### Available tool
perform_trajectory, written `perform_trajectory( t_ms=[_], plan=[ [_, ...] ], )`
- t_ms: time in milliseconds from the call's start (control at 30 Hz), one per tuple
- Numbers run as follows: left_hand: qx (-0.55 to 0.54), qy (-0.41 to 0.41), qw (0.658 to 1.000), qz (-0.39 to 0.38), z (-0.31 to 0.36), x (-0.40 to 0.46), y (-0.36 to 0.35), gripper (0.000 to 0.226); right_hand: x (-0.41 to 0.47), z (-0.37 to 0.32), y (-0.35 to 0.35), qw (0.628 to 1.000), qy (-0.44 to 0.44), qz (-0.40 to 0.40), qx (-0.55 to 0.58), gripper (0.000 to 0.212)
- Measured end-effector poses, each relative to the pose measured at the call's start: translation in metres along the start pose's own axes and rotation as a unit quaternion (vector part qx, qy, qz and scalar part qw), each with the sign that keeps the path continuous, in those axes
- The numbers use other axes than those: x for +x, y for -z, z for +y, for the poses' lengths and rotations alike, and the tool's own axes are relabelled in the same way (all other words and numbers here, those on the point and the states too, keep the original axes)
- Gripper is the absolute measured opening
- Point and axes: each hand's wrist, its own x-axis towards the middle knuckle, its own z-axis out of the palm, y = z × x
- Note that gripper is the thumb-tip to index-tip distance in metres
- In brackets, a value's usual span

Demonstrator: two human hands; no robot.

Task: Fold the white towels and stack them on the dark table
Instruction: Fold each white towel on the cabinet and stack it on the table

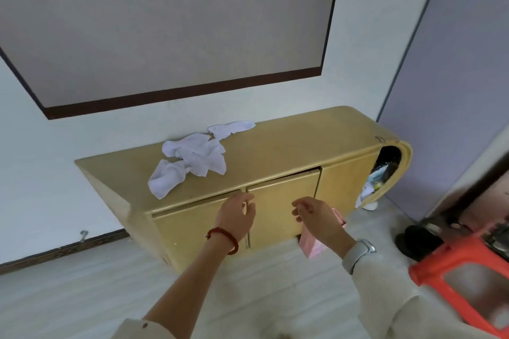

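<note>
Several crumpled white towels [192, 157] lie in a loose heap on top of a low yellow wooden cabinet [289, 146], toward its left and back. My left hand [237, 217], with a red bead bracelet on the wrist, is stretched out in front of the cabinet's door fronts, fingers relaxed and holding nothing. My right hand [316, 217], with a grey watch on the wrist, reaches forward beside it, fingers loosely curled and holding nothing. Both hands are below and in front of the towels, apart from them. No dark table is in view.
A pink box [314, 245] sits on the floor at the cabinet's foot behind my right hand. An orange plastic stool [462, 278] stands at the right. The cabinet's open right end [382, 170] holds bags and clutter. Dark objects [418, 239] lie by the doorway.
</note>
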Motion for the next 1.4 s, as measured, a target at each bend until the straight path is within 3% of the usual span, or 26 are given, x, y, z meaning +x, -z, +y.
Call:
perform_trajectory(
  t_ms=[367, 700, 800, 900, 1033, 1267, 1333, 1400],
  plan=[
    [-0.015, 0.137, 0.989, 0.054, -0.056, 0.246, -0.018, 0.026, 0.269, -0.010, -0.018, 0.995, 0.026, -0.082, -0.049, 0.022],
    [0.075, 0.199, 0.977, 0.012, -0.147, 0.470, -0.074, 0.042, 0.484, 0.023, -0.060, 0.978, 0.005, -0.125, -0.165, 0.036],
    [0.131, 0.201, 0.971, 0.012, -0.169, 0.521, -0.081, 0.052, 0.516, 0.039, -0.069, 0.939, 0.031, -0.186, -0.286, 0.050],
    [0.173, 0.209, 0.962, 0.013, -0.186, 0.551, -0.089, 0.056, 0.534, 0.062, -0.077, 0.882, -0.003, -0.254, -0.396, 0.064],
    [0.183, 0.225, 0.956, 0.045, -0.200, 0.573, -0.091, 0.042, 0.543, 0.088, -0.078, 0.845, -0.018, -0.297, -0.445, 0.072],
    [0.139, 0.240, 0.954, 0.110, -0.192, 0.581, -0.093, 0.026, 0.548, 0.103, -0.075, 0.852, -0.015, -0.309, -0.423, 0.074],
    [0.085, 0.197, 0.971, 0.107, -0.173, 0.574, -0.094, 0.026, 0.551, 0.099, -0.073, 0.857, -0.019, -0.311, -0.411, 0.074],
    [0.050, 0.126, 0.987, 0.082, -0.147, 0.562, -0.094, 0.025, 0.554, 0.090, -0.065, 0.890, -0.021, -0.288, -0.354, 0.076]
  ],
)
